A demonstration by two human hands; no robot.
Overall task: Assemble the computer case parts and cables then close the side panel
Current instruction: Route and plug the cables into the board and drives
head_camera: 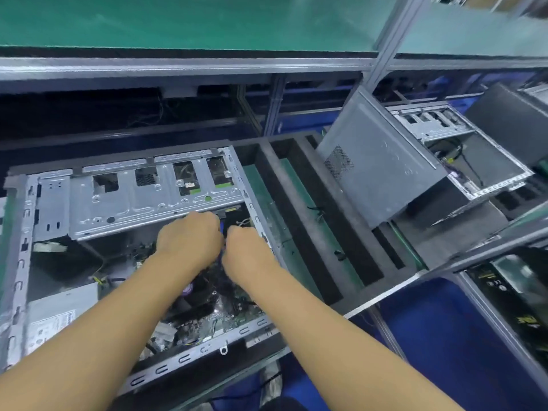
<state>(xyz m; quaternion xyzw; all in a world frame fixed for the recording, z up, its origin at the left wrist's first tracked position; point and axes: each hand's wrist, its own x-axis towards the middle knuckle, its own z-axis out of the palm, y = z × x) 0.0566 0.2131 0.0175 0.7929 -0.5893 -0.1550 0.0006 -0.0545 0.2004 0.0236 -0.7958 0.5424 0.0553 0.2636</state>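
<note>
Nearest, two bare forearms reach into one open case (23, 262) lying on its side, open face up. Inside it, close by, sit one power supply (56, 318) at the left and one motherboard (225, 312) under the wrists. The left hand (189, 238) and right hand (246, 253) meet side by side at the case's far right corner, just below its drive cage (142, 200). Both hands' fingers curl downward with the knuckles up. The fingertips are hidden, so I cannot tell what they pinch; a blue strip (221, 229) shows between the hands. The case rests on a grey foam tray (311, 221) with long slots over green matting. Farther right a second open case (462, 155) stands tilted, a grey vented panel (373, 161) facing this way. Beyond, a green shelf (178, 19) on a metal frame spans the top, with blue floor (430, 321) at the right.
</note>
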